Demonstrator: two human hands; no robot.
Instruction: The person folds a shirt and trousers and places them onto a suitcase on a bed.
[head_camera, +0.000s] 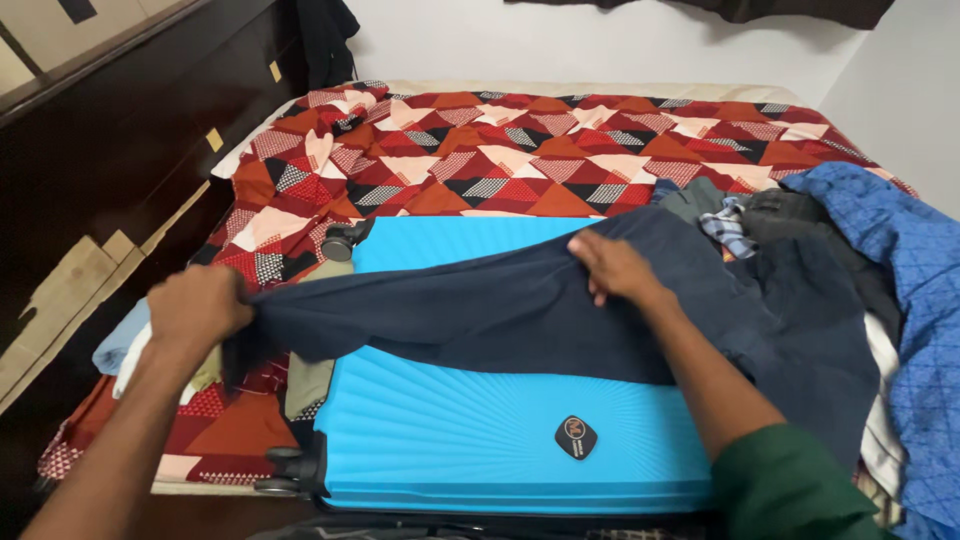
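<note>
Bed (560, 150): patterned red cover, bearing a blue suitcase (480, 430).
Left hand (198, 305): fist clenched on the dark garment (480, 310), pulling it taut.
Right hand (615, 268): pinches the garment's upper edge, spreading it flat over the suitcase.

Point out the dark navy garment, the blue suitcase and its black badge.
dark navy garment (480, 310), head view, middle of the cloth.
blue suitcase (450, 430), head view, bare ribbed shell.
black badge (576, 437), head view, badge centre.

White wall (600, 45) behind, dark wooden wardrobe (120, 140) beside patterned bed (560, 140).

Dark navy garment (500, 310), stretched flat across closed bright blue suitcase (480, 430) on patterned bed.
</note>
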